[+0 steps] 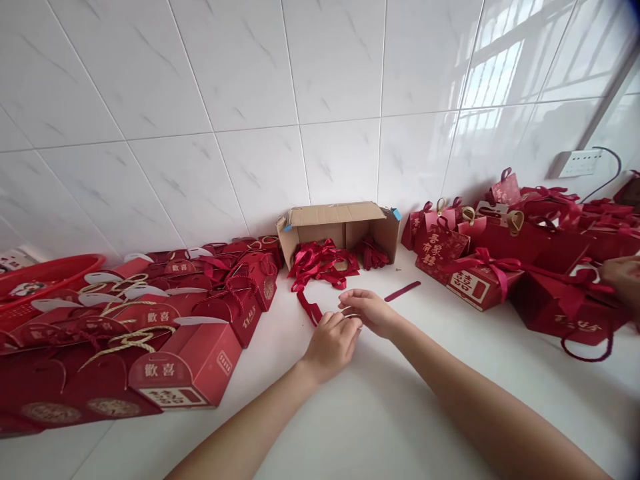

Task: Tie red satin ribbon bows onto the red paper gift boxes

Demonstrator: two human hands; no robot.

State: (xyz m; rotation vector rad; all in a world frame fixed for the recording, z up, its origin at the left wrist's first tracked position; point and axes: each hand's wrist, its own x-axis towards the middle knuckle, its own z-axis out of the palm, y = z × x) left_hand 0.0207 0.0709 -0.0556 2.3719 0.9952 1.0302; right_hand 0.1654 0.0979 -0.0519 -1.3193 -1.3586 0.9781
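My left hand (333, 345) is over the white counter, its fingers curled closed. Close beside it is my right hand (373, 312), with bent fingers drawn together near the left fingertips. What lies between the fingers is too small or hidden to name. A red ribbon (309, 308) trails from a loose pile of ribbons (323, 260) and passes out of sight behind my left hand; I cannot tell whether the hand grips it. The pile spills from a cardboard box (337, 213) lying open toward me. A separate dark red ribbon strip (403, 291) lies flat beyond my right hand.
Rows of red gift boxes (187, 363) with cord handles line the left, before a red plastic basket (55, 270). At right stand more red boxes, some with ribbon bows (485, 267). Another person's hand (623, 280) touches one there. A tiled wall (340, 160) bounds the counter behind.
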